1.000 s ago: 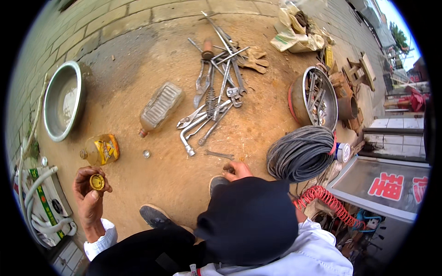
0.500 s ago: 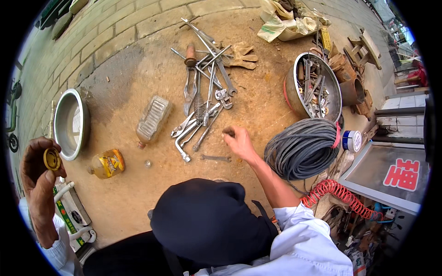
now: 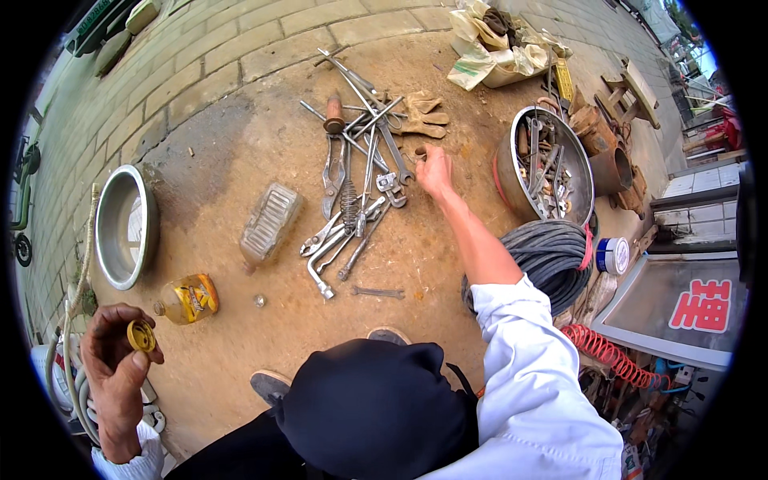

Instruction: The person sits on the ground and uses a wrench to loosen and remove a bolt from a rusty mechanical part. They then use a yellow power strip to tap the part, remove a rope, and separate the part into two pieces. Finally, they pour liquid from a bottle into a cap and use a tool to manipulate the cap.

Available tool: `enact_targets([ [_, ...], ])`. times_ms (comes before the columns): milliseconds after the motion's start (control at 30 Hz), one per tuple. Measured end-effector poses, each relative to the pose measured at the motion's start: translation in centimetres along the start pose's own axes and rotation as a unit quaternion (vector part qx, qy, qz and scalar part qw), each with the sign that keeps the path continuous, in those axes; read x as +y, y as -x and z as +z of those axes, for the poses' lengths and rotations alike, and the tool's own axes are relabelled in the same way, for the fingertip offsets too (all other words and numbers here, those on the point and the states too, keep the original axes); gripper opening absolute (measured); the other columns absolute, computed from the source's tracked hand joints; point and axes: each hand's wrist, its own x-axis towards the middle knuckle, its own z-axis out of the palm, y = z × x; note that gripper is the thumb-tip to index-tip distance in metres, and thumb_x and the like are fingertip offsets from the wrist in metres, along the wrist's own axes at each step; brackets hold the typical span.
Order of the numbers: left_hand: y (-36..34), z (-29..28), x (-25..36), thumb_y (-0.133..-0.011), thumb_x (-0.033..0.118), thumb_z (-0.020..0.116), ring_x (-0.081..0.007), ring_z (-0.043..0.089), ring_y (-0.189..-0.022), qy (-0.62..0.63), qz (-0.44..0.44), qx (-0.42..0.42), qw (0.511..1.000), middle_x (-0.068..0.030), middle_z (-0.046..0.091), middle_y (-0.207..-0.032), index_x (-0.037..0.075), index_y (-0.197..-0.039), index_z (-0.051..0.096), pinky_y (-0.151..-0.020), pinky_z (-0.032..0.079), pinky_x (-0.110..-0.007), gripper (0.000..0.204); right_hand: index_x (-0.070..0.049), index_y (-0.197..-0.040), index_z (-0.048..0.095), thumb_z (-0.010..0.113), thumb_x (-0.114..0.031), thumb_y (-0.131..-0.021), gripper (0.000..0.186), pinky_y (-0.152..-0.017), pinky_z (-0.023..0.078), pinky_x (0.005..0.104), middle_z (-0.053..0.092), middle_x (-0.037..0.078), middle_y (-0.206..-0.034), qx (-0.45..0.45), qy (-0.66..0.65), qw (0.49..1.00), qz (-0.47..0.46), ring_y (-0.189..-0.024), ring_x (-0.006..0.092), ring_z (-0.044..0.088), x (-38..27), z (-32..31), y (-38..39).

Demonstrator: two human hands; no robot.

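At the lower left, my left hand (image 3: pixel 118 376) grips a round yellow cap (image 3: pixel 141 336) between thumb and fingers. My right hand (image 3: pixel 434 171) reaches out over the ground with its fingers drawn together; the dark fingertips do not show whether they hold anything. Just beyond it lies a tan work glove (image 3: pixel 421 114). To its left is a heap of tools with an open-ended wrench (image 3: pixel 394 154), pliers (image 3: pixel 331 204), an adjustable wrench (image 3: pixel 390 189) and a bent socket wrench (image 3: pixel 315 272). A small wrench (image 3: pixel 378 292) lies alone, nearer to me.
A metal basin (image 3: pixel 150 240) stands left, near a clear plastic bottle (image 3: pixel 270 222) and a yellow-labelled bottle (image 3: pixel 190 298). On the right are a pan of tools (image 3: pixel 512 172), a coiled black hose (image 3: pixel 544 248) and a white tub (image 3: pixel 613 256). A dark cap (image 3: pixel 372 400) blocks the lower middle.
My right hand has moved farther away, from beside the small wrench towards the glove. My left hand has come down and right, still holding the yellow cap.
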Motion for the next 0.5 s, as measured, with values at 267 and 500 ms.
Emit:
enact_targets([
  [267,0.1,-1.3,-1.7,-0.075,0.022,0.081,-0.0150,0.063,-0.078,-0.002,-0.025,0.028,0.999,-0.0116,0.062,-0.102,-0.002,-0.117,0.055,-0.071,0.055,-0.026,0.055,0.003,-0.097,0.065,0.065,-0.014,-0.083,0.022,-0.084,0.052,0.0514,0.067,0.030,-0.095,-0.095,0.152,0.979,-0.096,-0.098,0.0454,0.065,-0.1,2.0,-3.8],
  [500,-1.1,-0.6,-1.3,-0.075,0.025,0.080,-0.0152,0.063,-0.080,-0.001,-0.024,0.004,1.000,-0.0117,0.062,-0.103,-0.003,-0.118,0.055,-0.071,0.054,-0.026,0.057,0.009,-0.090,0.061,0.063,-0.016,-0.080,0.028,-0.082,0.053,0.0493,0.065,0.035,-0.097,-0.082,0.082,0.993,-0.027,-0.094,0.0469,0.066,-1.5,-3.6,-1.6],
])
